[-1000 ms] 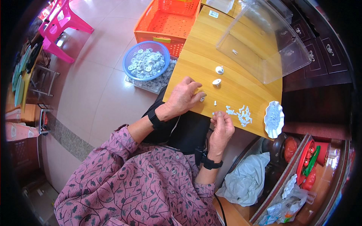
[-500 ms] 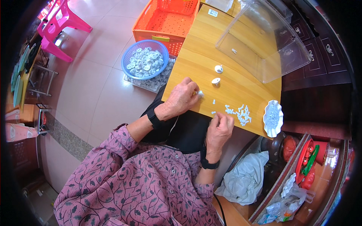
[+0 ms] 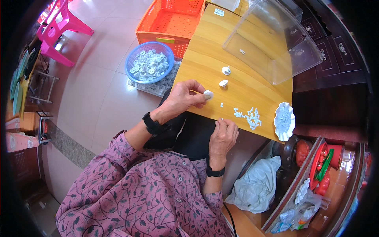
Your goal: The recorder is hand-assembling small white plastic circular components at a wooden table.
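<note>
Between its thumb and fingers, my left hand point(image 3: 182, 98) pinches a round white plastic part point(image 3: 209, 94) at the table's near-left edge. My right hand point(image 3: 224, 139), at the front edge, is closed with a small white peg point(image 3: 222, 119) at its fingertips. One loose peg point(image 3: 221, 104) lies between the hands. A pile of similar white pegs point(image 3: 252, 118) is to the right. Farther back, two round white parts with stems, one point(image 3: 223, 83) nearer and one point(image 3: 226, 70) behind it, rest on the wooden table point(image 3: 201, 51).
A white scalloped dish point(image 3: 291, 128) stands at the table's right edge, below a clear plastic box point(image 3: 276, 81). On the left, a blue colander point(image 3: 130, 74) of white parts sits by an orange crate point(image 3: 167, 37). A white bag point(image 3: 256, 183) lies at lower right.
My left hand has turned and opened its grip outward, so the round part now shows its flat side. My right hand has shifted slightly left with the peg. The view has moved slightly.
</note>
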A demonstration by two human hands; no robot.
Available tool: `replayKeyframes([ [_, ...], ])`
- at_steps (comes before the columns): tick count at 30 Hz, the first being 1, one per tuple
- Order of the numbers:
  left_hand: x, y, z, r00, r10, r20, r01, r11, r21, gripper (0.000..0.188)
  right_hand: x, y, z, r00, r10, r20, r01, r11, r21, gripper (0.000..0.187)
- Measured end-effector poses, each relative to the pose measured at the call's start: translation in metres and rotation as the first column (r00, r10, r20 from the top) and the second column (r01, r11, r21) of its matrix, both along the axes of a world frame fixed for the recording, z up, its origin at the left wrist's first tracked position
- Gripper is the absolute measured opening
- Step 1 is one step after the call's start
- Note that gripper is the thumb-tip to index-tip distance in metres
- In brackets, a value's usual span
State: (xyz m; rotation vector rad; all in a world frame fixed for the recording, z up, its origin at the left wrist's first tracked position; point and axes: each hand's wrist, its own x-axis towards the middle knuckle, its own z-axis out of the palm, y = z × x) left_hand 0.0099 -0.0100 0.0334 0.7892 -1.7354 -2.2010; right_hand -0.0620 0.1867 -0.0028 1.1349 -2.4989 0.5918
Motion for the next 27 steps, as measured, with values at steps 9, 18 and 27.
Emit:
replayKeyframes([
  [9,0.020,0.002,0.018,0.990,-0.005,-0.144,0.046,0.957,0.286,0.025,-0.003,0.001,-0.009,0.998,-0.037,0.051,0.045,0.984,-0.170,0.015],
  [18,0.015,0.002,-0.015,0.974,-0.063,-0.216,0.167,0.847,0.504,0.035,0.001,-0.006,0.016,0.563,0.201,0.802,0.465,0.724,-0.509,0.019],
  [27,0.008,0.015,-0.032,0.942,-0.070,-0.329,0.267,0.752,0.603,0.029,0.006,-0.012,0.035,0.494,0.290,0.820,0.447,0.725,-0.525,0.025],
])
